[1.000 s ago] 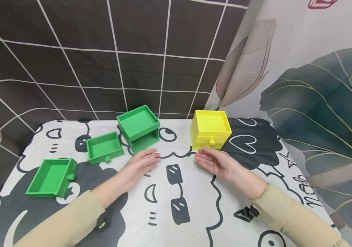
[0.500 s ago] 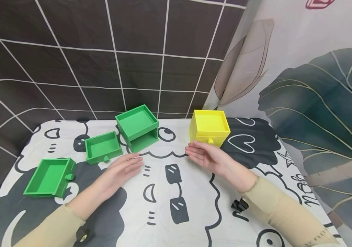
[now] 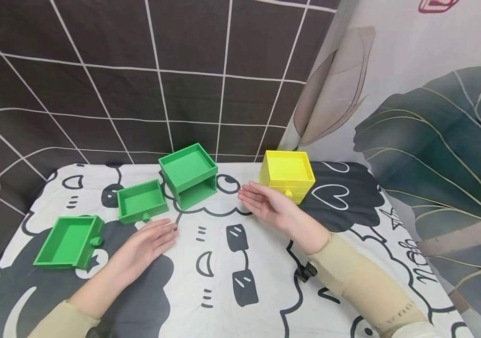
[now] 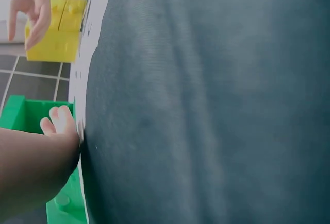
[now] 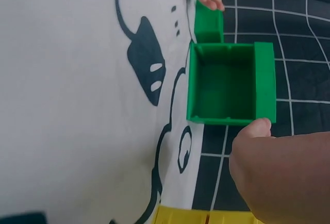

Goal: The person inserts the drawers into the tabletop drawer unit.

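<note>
My left hand is held with straight fingers just in front of the smaller green drawer and holds nothing. My right hand, fingers extended and palm facing left, hovers between the green cabinet and the yellow cabinet. The green cabinet stands tilted to the left, its lower compartment uncovered and hollow; the right wrist view looks into that green cabinet. A second green drawer with a round knob lies far left. The yellow cabinet has its knobbed drawer pushed in.
A patterned black-and-white cloth covers the table. Behind rises a dark curtain with white grid lines, joined at right by a pale leaf-print curtain. The cabinets stand near the table's back edge.
The left hand has drawn back left and toward me, away from the green cabinet. My right hand has moved left, away from the yellow cabinet's front. Cabinets and drawers have stayed put.
</note>
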Demonstrator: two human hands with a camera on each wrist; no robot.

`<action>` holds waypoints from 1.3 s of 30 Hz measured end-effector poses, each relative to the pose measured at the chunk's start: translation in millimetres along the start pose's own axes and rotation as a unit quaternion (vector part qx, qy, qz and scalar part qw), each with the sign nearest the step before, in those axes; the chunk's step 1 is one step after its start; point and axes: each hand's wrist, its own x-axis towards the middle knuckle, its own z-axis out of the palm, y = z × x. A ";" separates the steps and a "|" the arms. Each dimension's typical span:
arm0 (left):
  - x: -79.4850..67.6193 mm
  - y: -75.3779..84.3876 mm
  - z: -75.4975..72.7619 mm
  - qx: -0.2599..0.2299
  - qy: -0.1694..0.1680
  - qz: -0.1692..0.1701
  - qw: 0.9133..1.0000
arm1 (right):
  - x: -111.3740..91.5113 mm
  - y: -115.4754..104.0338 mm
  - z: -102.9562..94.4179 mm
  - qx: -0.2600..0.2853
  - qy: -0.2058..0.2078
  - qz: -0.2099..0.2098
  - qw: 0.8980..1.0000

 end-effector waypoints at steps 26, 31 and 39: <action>-20.4 15.9 -25.0 -0.063 0.116 -0.063 0.989 | 60.9 1.5 36.4 -0.031 0.027 -0.074 0.996; -14.4 20.6 -22.1 -0.048 0.140 -0.081 0.986 | 69.5 -0.2 39.4 -0.051 0.020 -0.088 0.995; -9.4 27.6 -21.4 -0.078 0.150 -0.086 0.982 | 89.4 -1.8 47.8 -0.111 0.026 -0.130 0.985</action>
